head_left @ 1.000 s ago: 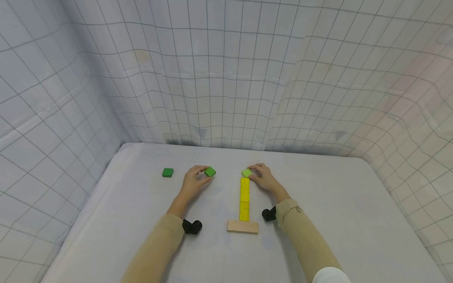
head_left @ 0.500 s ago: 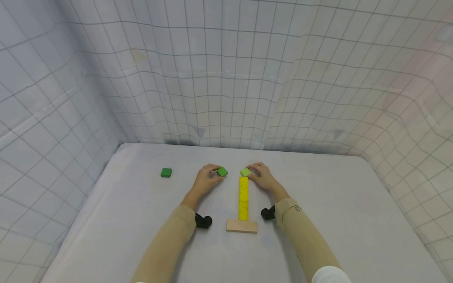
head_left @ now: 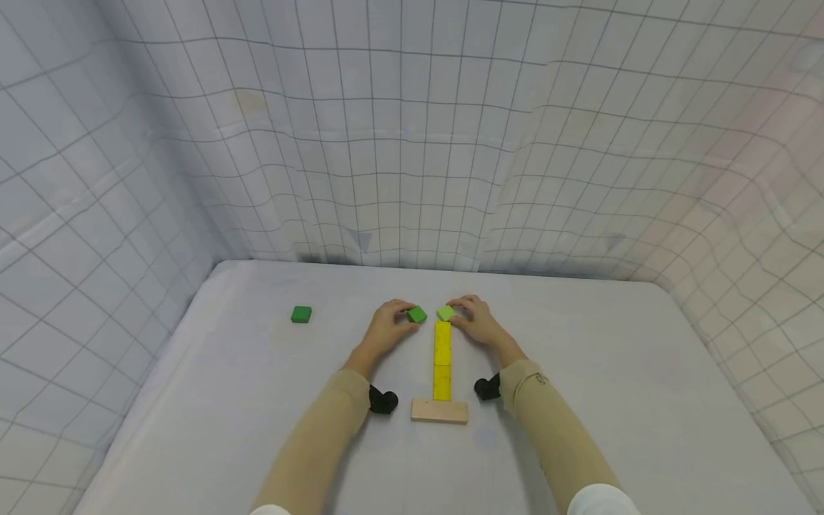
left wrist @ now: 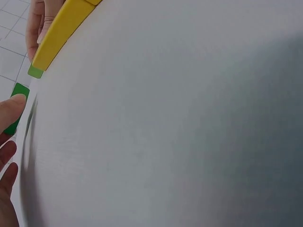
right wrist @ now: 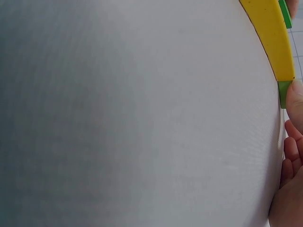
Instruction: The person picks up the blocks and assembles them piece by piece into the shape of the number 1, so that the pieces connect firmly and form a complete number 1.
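My left hand (head_left: pixel 388 329) pinches a green square block (head_left: pixel 417 315) between thumb and fingers, just left of the yellow row's far end. In the left wrist view the thumb lies across this green block (left wrist: pixel 20 91). My right hand (head_left: pixel 478 320) pinches a light green block (head_left: pixel 445 313), turned at an angle at the far end of the yellow blocks (head_left: pixel 442 357). The right wrist view has the light green block (right wrist: pixel 283 94) right at the end of the yellow block (right wrist: pixel 272 38), under the thumb. A small gap separates the two green blocks in the head view.
A plain wooden block (head_left: pixel 440 411) lies crosswise at the near end of the yellow row. Off to the left on the white table (head_left: pixel 212 400) sits a dark green block (head_left: pixel 301 315). Grid-patterned white cloth (head_left: pixel 425 143) hangs behind and along both sides.
My left hand has carried the green block to the right, close to the light green one. The right hand stays at the far end of the yellow row.
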Demonstrator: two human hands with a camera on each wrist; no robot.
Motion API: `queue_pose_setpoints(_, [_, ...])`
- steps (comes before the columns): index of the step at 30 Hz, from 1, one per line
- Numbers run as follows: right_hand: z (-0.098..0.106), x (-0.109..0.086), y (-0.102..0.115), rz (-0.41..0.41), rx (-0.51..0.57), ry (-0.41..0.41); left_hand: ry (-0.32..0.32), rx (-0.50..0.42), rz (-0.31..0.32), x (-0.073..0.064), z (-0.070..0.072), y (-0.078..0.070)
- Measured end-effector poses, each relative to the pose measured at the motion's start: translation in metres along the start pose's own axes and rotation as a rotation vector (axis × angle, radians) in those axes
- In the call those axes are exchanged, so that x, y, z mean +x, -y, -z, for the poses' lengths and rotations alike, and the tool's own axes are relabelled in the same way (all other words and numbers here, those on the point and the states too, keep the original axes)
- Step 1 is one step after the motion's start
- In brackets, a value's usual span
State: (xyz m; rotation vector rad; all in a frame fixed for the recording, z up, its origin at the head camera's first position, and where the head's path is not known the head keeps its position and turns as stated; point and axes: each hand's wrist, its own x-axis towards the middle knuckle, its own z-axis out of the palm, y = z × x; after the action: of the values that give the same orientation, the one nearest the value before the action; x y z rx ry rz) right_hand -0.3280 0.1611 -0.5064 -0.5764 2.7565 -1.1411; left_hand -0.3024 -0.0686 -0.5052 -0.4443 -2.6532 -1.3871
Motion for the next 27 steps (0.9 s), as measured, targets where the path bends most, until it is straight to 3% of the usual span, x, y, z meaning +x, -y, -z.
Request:
queue_pose_setpoints(10, [0.001,0.0,0.0,-0.04,0.001,0.006,0.025,0.013,0.004,0.006,-0.009,-0.007])
queue_pose_setpoints(27, [0.001,-0.001,0.003,-0.023,0.004,0.006,0.071,0.067,-0.028,0.013,-0.015,-0.006])
